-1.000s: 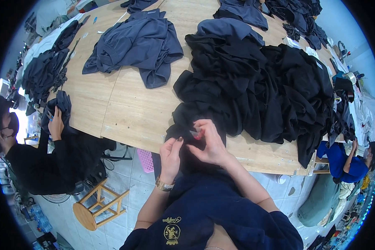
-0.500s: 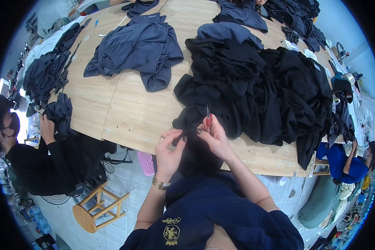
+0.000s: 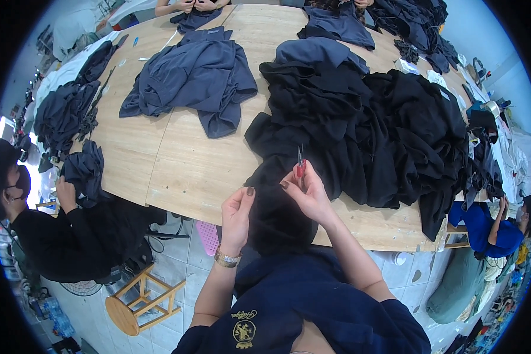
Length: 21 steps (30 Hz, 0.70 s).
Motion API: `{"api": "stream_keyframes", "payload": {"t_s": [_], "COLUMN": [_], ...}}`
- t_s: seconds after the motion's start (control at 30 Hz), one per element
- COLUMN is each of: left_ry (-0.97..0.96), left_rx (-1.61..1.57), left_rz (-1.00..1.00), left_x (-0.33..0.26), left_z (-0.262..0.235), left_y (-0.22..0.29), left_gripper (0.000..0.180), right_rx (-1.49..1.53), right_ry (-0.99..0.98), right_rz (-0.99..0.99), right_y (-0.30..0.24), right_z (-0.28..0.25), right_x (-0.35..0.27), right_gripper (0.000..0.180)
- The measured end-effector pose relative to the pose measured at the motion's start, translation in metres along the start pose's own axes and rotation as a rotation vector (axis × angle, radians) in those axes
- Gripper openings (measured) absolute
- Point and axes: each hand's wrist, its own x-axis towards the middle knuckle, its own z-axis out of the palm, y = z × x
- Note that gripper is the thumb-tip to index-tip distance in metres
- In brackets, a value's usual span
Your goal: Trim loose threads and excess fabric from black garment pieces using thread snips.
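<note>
A small pair of thread snips with red handles and thin metal blades points away from me in my right hand, which is closed around it. Thumb and fingers of my left hand are pinched together, a little left of the black garment; what they hold, if anything, is too small to make out. Between and below both hands, black cloth hangs over the table's near edge onto my lap. It runs up into a large heap of black garments just beyond my right hand.
Dark grey-blue garments lie on the wooden table at the far left. Seated at my left is a person in black, near a wooden stool. Someone in blue sits at the right. More hands work at the far edge.
My left hand has come off the black cloth and drawn apart from my right, its fingers now pinched. The snips stay in my right hand, and the cloth between them has dropped flatter.
</note>
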Motion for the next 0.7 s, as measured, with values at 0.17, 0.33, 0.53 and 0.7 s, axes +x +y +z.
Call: {"api": "stream_keyframes", "payload": {"t_s": [0.17,0.33,0.53,0.7], "left_ry": [-0.049,0.035,0.014,0.014], "left_rx": [0.059,-0.209,-0.077,0.162], "left_rz": [-0.057,-0.212,-0.052,0.062], "left_x": [0.001,0.004,0.002,-0.003], "left_z": [0.002,0.004,0.009,0.019], "left_y": [0.006,0.007,0.012,0.018], "left_gripper": [0.013,0.011,0.013,0.013], "right_rx": [0.043,-0.533,-0.655,-0.635], "right_ry": [0.014,0.144,0.216,0.173], "right_rz": [0.071,-0.139,-0.397,-0.25], "right_y": [-0.001,-0.01,-0.023,-0.028], "right_z": [0.004,0.01,0.021,0.028], "right_x": [-0.001,-0.004,-0.011,-0.014], "right_gripper": [0.018,0.016,0.021,0.028]}}
